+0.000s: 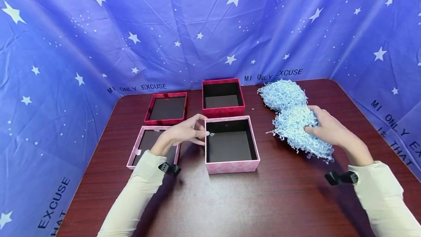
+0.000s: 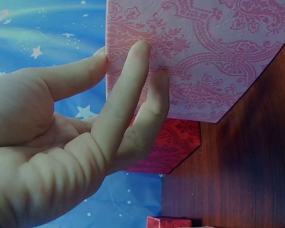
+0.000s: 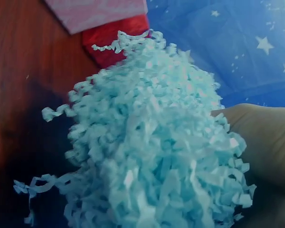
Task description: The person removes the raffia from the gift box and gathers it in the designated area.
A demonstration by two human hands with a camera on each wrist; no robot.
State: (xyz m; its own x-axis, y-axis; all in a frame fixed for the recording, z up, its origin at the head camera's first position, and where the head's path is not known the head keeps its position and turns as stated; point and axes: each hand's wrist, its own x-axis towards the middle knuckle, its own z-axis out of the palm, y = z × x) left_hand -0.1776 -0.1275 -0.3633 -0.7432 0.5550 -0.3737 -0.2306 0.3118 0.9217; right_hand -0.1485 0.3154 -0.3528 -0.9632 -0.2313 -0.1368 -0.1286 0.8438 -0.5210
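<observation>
My left hand is at the left wall of an open pink patterned box. Its thumb lies at the rim and the other fingers touch the outer wall, pinching it, as the left wrist view shows of the hand. Black lines the box inside, and a small blue scrap clings near its left wall. On the right, my right hand grips a clump of light-blue crinkled paper shreds, which hides some fingertips. Loose strands dangle from the clump in the right wrist view.
Behind the pink box stands an open red box. A red lid and a pink lid lie at left, insides up. A second pile of blue shreds sits at the back right, before a starry blue curtain.
</observation>
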